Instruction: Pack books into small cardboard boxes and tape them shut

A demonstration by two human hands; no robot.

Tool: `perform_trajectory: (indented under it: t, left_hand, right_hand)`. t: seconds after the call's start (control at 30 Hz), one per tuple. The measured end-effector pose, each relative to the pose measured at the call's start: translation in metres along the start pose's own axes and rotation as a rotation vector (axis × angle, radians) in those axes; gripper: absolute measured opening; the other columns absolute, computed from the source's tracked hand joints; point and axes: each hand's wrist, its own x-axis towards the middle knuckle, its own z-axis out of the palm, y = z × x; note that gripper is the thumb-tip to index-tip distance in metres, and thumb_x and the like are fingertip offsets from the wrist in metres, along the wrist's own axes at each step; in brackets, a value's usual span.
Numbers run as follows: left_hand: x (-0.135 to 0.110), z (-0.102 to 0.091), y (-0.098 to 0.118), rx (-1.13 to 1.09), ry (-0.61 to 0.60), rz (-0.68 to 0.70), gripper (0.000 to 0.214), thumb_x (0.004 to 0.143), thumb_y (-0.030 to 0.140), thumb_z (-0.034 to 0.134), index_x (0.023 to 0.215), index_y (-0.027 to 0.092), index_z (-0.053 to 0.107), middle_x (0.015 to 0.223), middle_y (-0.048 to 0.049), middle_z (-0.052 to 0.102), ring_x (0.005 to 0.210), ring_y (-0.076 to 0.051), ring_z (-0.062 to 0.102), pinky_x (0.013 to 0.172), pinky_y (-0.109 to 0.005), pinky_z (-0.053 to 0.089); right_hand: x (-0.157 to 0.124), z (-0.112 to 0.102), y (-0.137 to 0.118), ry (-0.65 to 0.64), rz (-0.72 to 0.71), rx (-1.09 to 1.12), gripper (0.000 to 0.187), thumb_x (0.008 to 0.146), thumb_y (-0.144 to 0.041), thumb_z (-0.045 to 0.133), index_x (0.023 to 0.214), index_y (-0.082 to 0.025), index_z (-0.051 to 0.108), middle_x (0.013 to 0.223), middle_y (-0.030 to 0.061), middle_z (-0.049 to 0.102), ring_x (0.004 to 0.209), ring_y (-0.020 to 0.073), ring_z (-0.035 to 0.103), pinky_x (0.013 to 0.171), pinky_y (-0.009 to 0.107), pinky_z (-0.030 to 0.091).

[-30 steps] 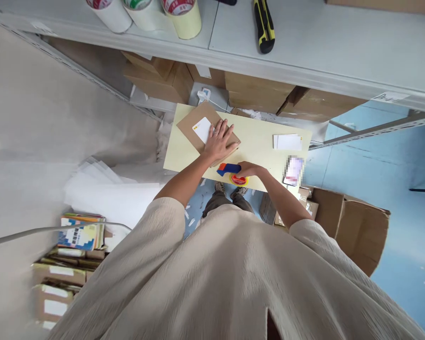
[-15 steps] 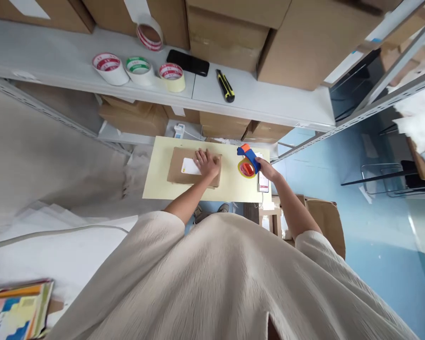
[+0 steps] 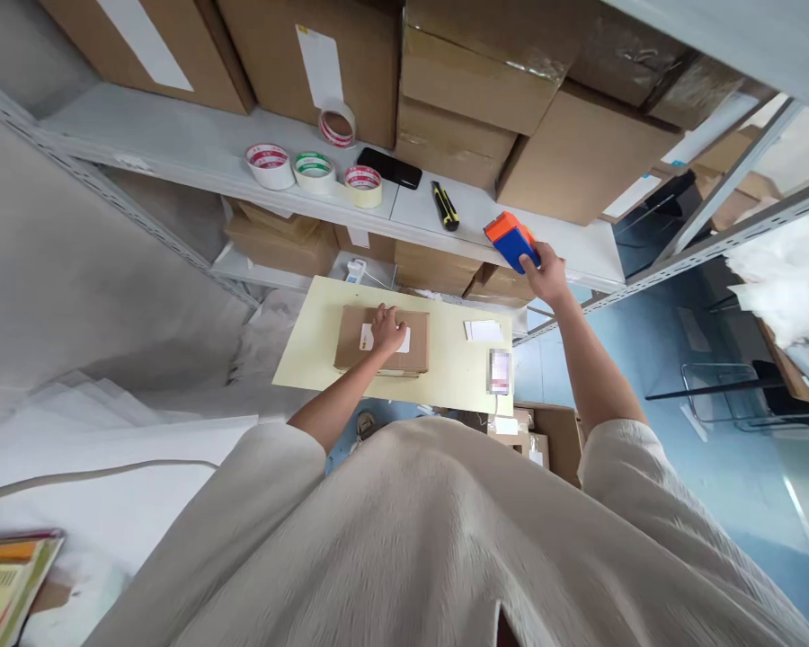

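The left hand (image 3: 389,332) rests, fingers bent and slightly spread, on the cardboard box (image 3: 415,347) lying on the yellow table (image 3: 455,364), while the right hand (image 3: 548,272) pinches the tape dispenser (image 3: 513,244) (blue and orange) at the shelf (image 3: 583,244) edge, contact there being hard to judge.

Two-hand posture, asymmetric
Left hand (image 3: 389,332) is low, palm down, half-curled; left arm (image 3: 343,398) extends forward. Right hand (image 3: 548,272) is raised, gripping; right arm (image 3: 590,355) extends outward.
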Motion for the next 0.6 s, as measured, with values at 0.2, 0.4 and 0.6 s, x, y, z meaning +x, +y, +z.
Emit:
perform_trajectory:
  t: [0.2,0.4,0.6]
  left_hand:
    - [-0.001,-0.008,-0.020,-0.027,0.034,0.034,0.049,0.101,0.020,0.065,0.148,0.023,0.077,0.176,-0.0183,0.061,0.171,-0.037,0.055,0.141,-0.053,0.049]
    - [-0.004,-0.017,-0.041,-0.043,0.061,0.064,0.047,0.099,0.017,0.066,0.144,0.027,0.080,0.167,-0.0133,0.070,0.167,-0.034,0.059,0.140,-0.053,0.050]
    - [-0.005,-0.038,-0.061,-0.085,0.145,0.061,0.045,0.100,0.015,0.063,0.140,0.024,0.081,0.161,-0.0148,0.072,0.156,-0.032,0.067,0.138,-0.048,0.053]
  right_hand:
    - [0.047,0.009,0.016,-0.013,-0.031,-0.296,0.065,0.120,-0.061,0.033,0.164,-0.024,0.064,0.155,0.0269,0.070,0.137,0.0468,0.062,0.115,0.071,0.047]
    - [0.065,0.031,0.038,-0.003,0.000,-0.328,0.062,0.118,-0.047,0.036,0.166,-0.018,0.063,0.155,0.0289,0.068,0.141,0.0475,0.058,0.117,0.074,0.043]
    - [0.025,0.058,0.005,0.104,-0.083,-0.182,0.057,0.117,-0.046,0.044,0.164,-0.022,0.064,0.159,0.0263,0.062,0.150,0.0514,0.053,0.119,0.079,0.041]
